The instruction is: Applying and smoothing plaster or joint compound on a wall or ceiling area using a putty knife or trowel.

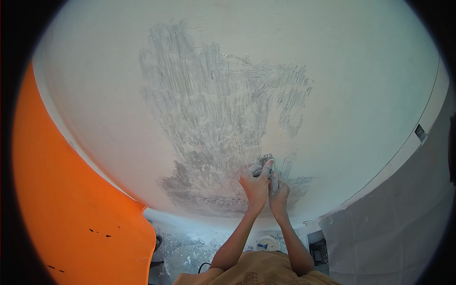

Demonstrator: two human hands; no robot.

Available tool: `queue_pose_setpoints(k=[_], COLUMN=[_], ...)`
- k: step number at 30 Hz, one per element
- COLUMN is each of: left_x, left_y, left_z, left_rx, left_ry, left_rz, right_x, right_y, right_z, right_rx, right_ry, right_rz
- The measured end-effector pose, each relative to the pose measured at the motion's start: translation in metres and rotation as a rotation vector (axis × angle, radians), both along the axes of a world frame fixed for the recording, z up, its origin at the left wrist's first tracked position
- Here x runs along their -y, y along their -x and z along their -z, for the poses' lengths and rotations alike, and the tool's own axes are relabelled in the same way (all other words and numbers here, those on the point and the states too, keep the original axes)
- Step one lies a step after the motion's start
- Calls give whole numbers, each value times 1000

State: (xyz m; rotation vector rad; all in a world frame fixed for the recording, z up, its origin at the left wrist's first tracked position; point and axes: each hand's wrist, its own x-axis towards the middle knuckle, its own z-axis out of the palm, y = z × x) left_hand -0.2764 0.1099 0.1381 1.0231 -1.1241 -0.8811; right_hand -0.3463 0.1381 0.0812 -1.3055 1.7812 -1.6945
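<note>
Both my hands hold a small metal scraper (266,158) pressed against a white wall (332,85). My left hand (255,183) grips it near the blade, fingers wrapped over the top. My right hand (279,194) sits just below and to the right, closed on the handle, which is mostly hidden. The blade touches the lower right edge of a large grey scraped patch (213,118) where the white coat is worn away. Both hands are dusted with white powder.
An orange wall (71,204) stands at the left. A grey wall or covered surface (403,228) rises at the right. Below, a dusty floor (190,247) holds a white round bucket (267,243) and a dark object (318,249).
</note>
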Motion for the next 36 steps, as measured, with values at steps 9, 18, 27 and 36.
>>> queue_pose_setpoints(k=[9, 18, 27, 36], left_x=[-7, 2, -15, -4], left_y=[-17, -10, -7, -8], left_z=[49, -47, 14, -77], left_rx=[-115, -90, -59, -31], left_ry=[-170, 29, -82, 126], left_rz=[205, 107, 89, 76], right_x=[-50, -8, -42, -23], right_y=[8, 6, -1, -2], right_z=[39, -34, 18, -80], right_rx=[-55, -93, -77, -99], right_ry=[-28, 265, 42, 214], right_rz=[-180, -15, -49, -78])
